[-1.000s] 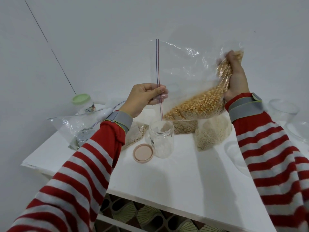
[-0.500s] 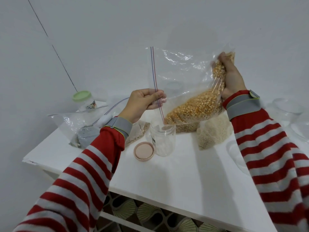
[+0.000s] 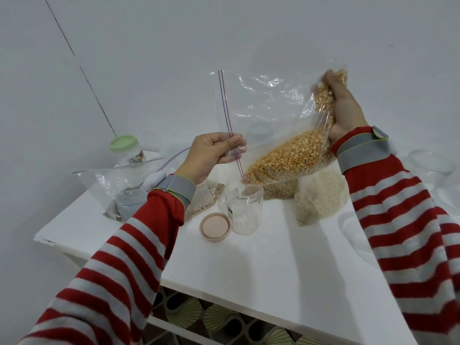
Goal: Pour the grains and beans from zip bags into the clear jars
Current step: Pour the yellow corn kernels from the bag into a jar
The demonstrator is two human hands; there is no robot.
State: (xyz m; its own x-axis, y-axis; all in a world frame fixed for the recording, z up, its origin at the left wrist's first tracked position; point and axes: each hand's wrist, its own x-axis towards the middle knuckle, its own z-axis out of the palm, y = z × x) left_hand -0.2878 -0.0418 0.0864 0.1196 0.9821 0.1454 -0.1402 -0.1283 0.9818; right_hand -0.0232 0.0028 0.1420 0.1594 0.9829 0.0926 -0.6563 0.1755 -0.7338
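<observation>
A clear zip bag of yellow corn kernels (image 3: 293, 155) hangs tilted in the air above the white table (image 3: 273, 270). My left hand (image 3: 211, 155) pinches its zip edge, and my right hand (image 3: 343, 110) grips the raised bottom corner. The kernels have slid down toward the bag's lowest corner, which sits right over the mouth of an open clear jar (image 3: 245, 210). The jar looks empty. Its pink lid (image 3: 215, 227) lies upside up on the table just left of it.
Other zip bags of grain stand behind the jar: a pale one (image 3: 321, 197), a brownish one (image 3: 281, 190), a flat one (image 3: 206, 202) and a nearly empty bag (image 3: 119, 188) at the left. A green-lidded jar (image 3: 127, 150) stands at the back left. Glass bowls (image 3: 433, 168) sit at the right.
The bag's low corner has come down from above the jar to its mouth. My right hand has tipped the bottom higher, and the kernels have slid toward the zip end.
</observation>
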